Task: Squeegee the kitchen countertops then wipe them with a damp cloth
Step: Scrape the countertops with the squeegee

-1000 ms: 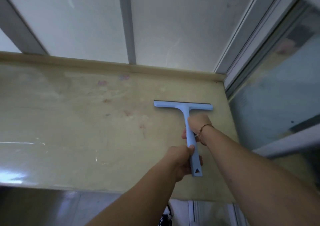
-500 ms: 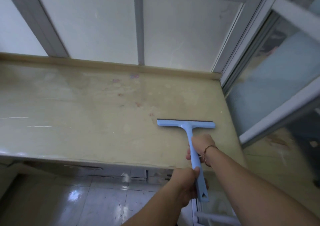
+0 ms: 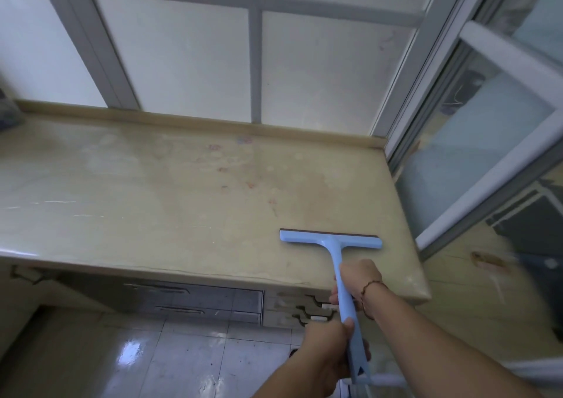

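While both hands grip the blue squeegee (image 3: 332, 239), the right hand (image 3: 359, 282) wrapped round the upper handle and the left hand (image 3: 330, 347) round its lower end, the blade lies flat on the worktop (image 3: 152, 202) near the front right corner. By my judgement the squeegee pass is under way: reddish marks show mid-surface, the stretch to the left looks untouched, and the damp-cloth wipe is not yet begun; no cloth is in view. No brand, label or writing can be read anywhere.
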`<state>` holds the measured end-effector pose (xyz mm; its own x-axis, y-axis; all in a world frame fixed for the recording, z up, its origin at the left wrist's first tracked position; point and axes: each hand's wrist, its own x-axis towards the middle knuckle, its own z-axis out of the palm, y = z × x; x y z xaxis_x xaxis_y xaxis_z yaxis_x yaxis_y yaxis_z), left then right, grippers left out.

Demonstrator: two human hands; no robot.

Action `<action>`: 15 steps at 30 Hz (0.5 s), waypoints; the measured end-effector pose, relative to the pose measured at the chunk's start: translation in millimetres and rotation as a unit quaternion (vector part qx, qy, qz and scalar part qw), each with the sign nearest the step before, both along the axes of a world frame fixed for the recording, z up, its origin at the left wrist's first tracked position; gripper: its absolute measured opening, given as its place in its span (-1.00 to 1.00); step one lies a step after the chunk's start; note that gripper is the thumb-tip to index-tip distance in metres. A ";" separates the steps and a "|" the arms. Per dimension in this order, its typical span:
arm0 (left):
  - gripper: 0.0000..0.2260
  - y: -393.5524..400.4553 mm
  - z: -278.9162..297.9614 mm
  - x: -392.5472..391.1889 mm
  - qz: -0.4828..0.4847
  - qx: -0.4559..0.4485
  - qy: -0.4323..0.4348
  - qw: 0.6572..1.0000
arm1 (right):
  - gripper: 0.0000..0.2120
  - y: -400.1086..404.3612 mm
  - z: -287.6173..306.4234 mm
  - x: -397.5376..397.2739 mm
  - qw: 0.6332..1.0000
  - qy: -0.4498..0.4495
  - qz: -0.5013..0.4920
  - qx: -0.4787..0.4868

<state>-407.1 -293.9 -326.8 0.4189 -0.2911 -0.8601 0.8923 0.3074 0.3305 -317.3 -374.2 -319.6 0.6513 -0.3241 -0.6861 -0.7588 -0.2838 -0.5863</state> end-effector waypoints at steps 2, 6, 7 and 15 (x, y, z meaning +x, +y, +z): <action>-0.80 -1.4 1.0 -9.8 -0.010 0.026 -0.005 1.000 | -0.76 -1.9 -3.5 -5.0 1.000 0.008 -0.003 0.002; -0.86 -6.2 -16.3 -25.7 -0.060 0.151 -0.059 0.985 | -0.73 -4.7 -4.6 -18.0 1.000 0.014 -0.005 0.019; -0.81 -6.7 -17.9 -22.3 -0.077 0.156 -0.067 0.982 | -0.71 -6.0 -2.5 -17.1 1.000 0.003 -0.002 0.025; -0.79 -20.7 18.2 65.0 0.006 0.011 -0.171 0.985 | -0.64 -26.7 28.6 53.6 0.988 -0.146 -0.027 0.042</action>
